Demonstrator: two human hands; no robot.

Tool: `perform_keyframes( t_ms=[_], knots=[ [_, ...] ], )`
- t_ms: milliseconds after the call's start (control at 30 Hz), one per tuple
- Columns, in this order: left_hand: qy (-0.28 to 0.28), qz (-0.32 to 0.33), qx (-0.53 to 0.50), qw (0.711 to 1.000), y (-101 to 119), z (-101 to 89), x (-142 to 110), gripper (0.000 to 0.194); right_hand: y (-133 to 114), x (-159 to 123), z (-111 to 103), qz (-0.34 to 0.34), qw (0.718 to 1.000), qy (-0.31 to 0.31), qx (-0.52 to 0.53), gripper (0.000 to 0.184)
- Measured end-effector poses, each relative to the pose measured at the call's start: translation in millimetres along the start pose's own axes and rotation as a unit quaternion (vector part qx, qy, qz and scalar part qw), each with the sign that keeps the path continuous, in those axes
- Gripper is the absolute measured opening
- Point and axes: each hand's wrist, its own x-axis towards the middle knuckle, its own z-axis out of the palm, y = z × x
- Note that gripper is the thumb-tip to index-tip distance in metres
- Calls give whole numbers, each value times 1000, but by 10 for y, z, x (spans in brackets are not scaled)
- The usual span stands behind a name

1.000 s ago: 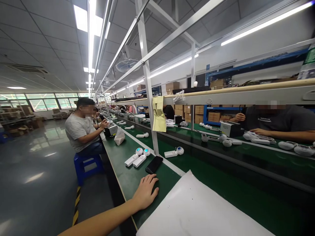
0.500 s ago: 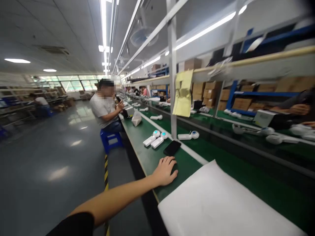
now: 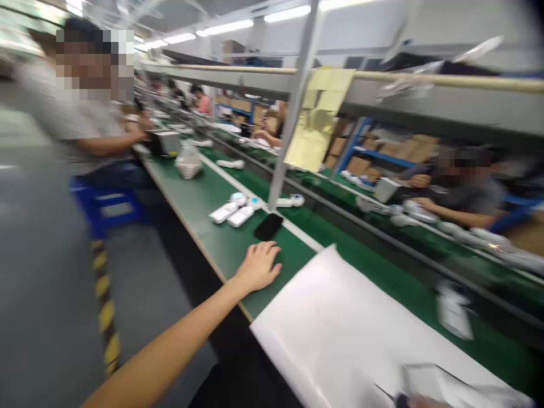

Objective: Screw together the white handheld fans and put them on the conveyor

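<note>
My left hand (image 3: 259, 266) rests palm down on the green bench top (image 3: 232, 246), fingers apart and holding nothing. Just beyond its fingertips lies a black phone (image 3: 268, 226). Two white handheld devices (image 3: 240, 216) with round blue-lit heads lie side by side past the phone. A large white sheet (image 3: 340, 323) covers the bench nearest me. At the bottom edge a small blurred part of my right hand (image 3: 425, 402) shows, beside a grey-white boxy object (image 3: 433, 379); its fingers are too smeared to read.
Across a dark rail, a white device (image 3: 454, 311) lies on the belt. A metal post (image 3: 293, 107) carries yellow notes (image 3: 321, 119). A co-worker sits on a blue stool (image 3: 108, 207) at left, near a plastic bag (image 3: 188, 161). Another co-worker (image 3: 467, 187) works opposite.
My view has swung right and down. The white sheet shows more fully, and part of my right hand with a boxy object has come into view. My left hand stays flat on the bench.
</note>
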Motion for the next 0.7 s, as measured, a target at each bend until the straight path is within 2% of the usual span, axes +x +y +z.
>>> perform_keyframes(
  t_ms=[100, 200, 400, 533, 633, 700],
  knots=[
    [21, 16, -34, 999, -122, 73, 38, 41, 84, 109, -179, -142, 986, 83, -18, 55],
    [35, 39, -62, 997, -224, 168, 88, 42, 132, 128, -290, -212, 968, 128, -47, 76],
    [24, 161, -59, 985, -253, 255, 90, 38, 128, 92, -243, -220, 950, 193, -107, 76],
    [-9, 166, -73, 983, -244, 259, 72, 38, 145, 90, -284, -207, 947, 197, -147, 79],
    [-52, 177, -102, 978, -198, 177, 19, 39, 168, 85, -340, -195, 943, 203, -177, 78],
    [-89, 211, -137, 964, -83, 97, 38, 40, 174, 96, -382, -200, 939, 196, -200, 74]
  ],
)
